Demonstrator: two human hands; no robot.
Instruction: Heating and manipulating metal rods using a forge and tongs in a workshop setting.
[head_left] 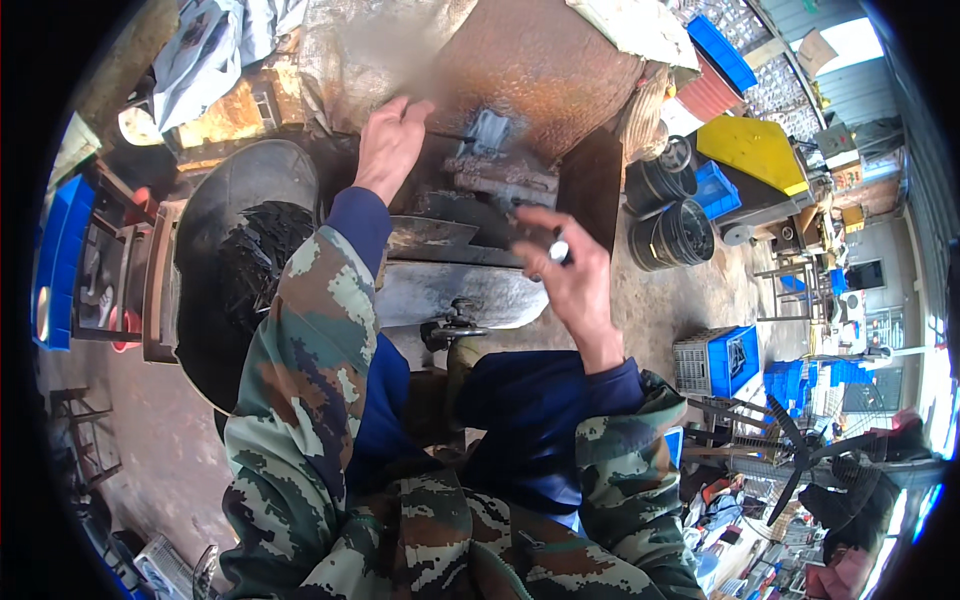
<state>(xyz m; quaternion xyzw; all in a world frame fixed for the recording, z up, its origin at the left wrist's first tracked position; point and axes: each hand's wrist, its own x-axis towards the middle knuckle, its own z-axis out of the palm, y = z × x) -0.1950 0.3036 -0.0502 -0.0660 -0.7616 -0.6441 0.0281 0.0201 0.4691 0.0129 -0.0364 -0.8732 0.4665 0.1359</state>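
block [508,180] sits between our curled left hand [390,150] and loosely bent right hand [582,285]; we cannot tell either's hold.

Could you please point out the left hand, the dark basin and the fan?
Left hand [388,148]: head view, on the back of the hand.
Dark basin [262,170]: head view, on its bare inner wall.
Fan [802,456]: head view, on the hub between its blades.

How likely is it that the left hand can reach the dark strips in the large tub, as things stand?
Probably yes: the left hand is close by, and the tub is open on top, with no lid over the dark strips.
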